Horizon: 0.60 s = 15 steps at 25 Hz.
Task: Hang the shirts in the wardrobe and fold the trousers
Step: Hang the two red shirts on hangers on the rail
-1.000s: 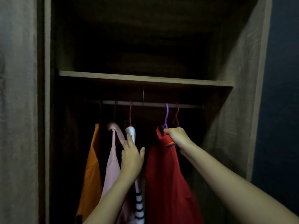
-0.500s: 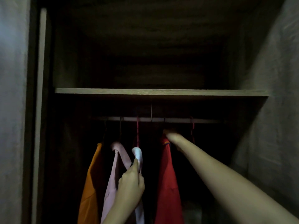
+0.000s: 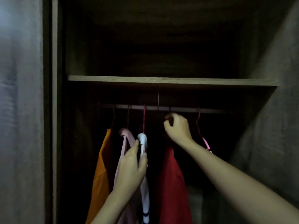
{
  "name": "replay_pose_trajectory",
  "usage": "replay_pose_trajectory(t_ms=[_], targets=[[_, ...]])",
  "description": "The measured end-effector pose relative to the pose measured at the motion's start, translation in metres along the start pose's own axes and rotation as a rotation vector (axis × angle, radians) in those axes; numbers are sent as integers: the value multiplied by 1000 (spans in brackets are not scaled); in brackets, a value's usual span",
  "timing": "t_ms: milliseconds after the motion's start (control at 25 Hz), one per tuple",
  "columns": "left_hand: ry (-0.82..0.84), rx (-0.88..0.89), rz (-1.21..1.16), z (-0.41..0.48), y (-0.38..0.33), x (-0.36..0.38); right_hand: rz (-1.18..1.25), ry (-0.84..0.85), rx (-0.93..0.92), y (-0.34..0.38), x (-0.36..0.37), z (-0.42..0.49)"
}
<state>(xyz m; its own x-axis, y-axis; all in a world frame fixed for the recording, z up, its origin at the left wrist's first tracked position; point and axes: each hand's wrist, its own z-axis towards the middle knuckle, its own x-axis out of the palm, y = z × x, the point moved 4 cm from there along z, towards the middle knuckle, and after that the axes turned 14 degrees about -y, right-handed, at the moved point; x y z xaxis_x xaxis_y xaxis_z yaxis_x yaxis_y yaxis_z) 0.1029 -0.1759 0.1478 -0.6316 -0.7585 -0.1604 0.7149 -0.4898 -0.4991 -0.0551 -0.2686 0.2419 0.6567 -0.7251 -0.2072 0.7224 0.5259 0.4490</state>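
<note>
Left hand (image 3: pixel 132 165): rises from the bottom edge on a bent forearm, back turned to the camera; pinches the shoulder of the white striped shirt (image 3: pixel 143 139) between thumb and forefinger.
Right hand (image 3: pixel 177 126): reaches up from the lower right on a long, almost straight forearm, wrist bent slightly down; fingers curled tight round the top of the red shirt (image 3: pixel 173 183) at its hanger neck, just under the rail.
Red shirt: hangs straight down below the right hand, in the middle of the wardrobe.
White striped shirt: just left of the red one, dark stripes showing low down.
Pink shirt (image 3: pixel 125 135): touches the white one on its left.
Orange shirt (image 3: pixel 101 172): furthest left of the row.
Pink hanger (image 3: pixel 205 141): bare, right of the right hand, hooked on the rail.
Rail (image 3: pixel 216 111): runs across beneath the shelf, carrying every hanger.
Shelf (image 3: pixel 161 80): wooden board above the rail, dark space over it.
Wardrobe (image 3: pixel 267 126): open, dim inside, side wall at right.
</note>
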Motion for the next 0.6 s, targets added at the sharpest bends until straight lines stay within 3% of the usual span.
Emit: replay_pose_trajectory(t_ms=[160, 280, 440, 600], targets=[[-145, -16, 34, -10, 14, -61, 286, 9, -83, 68, -9, -61], [-161, -32, 142, -30, 42, -123, 476, 79, -107, 120, 4, -129], [-173, -161, 279, -71, 102, -242, 709, 327, 83, 195, 49, -238], [-173, -356, 542, -128, 171, -376, 762, 583, 179, 270, 101, -351]])
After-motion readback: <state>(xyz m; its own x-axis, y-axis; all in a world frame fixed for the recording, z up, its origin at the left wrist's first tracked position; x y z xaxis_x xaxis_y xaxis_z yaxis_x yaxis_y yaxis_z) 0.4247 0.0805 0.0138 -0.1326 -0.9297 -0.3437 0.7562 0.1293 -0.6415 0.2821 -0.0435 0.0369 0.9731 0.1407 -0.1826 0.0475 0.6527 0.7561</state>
